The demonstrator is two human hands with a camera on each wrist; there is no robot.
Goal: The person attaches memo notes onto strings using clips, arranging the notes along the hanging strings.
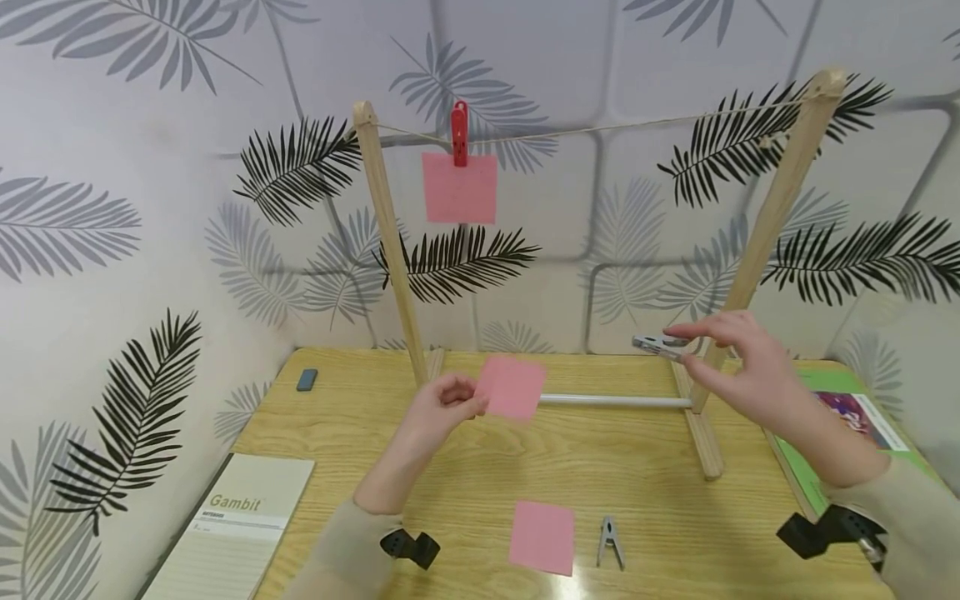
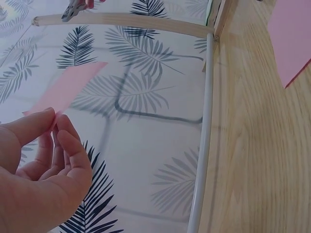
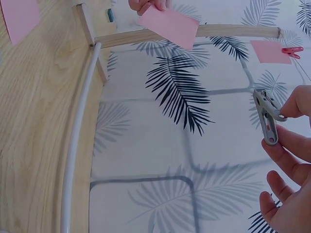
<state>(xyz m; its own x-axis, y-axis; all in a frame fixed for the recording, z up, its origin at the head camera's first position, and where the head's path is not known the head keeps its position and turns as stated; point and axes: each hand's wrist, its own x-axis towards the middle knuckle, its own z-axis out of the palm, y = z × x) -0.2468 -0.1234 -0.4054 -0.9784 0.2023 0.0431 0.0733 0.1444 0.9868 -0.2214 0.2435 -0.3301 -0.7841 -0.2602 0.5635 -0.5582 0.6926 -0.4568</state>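
My left hand [image 1: 446,408] pinches a pink square of paper [image 1: 512,386] by its left edge, above the table. In the left wrist view, thumb and fingertips meet at one corner of that paper [image 2: 68,87]. My right hand [image 1: 757,375] holds a grey clothespin [image 1: 660,345] between thumb and fingers, in front of the right post. The right wrist view shows the clothespin [image 3: 267,116] gripped by its handle ends. Another pink paper [image 1: 460,188] hangs from the string [image 1: 570,133] under a red clothespin [image 1: 460,133]. On the table lie a further pink paper [image 1: 542,537] and a grey clothespin [image 1: 611,542].
Two wooden posts, left [image 1: 393,242] and right [image 1: 780,217], carry the string; a white rod [image 1: 615,402] joins them low down. A notebook [image 1: 232,525] lies at the left, a small dark block [image 1: 307,380] behind it. At the right is a green book [image 1: 855,425].
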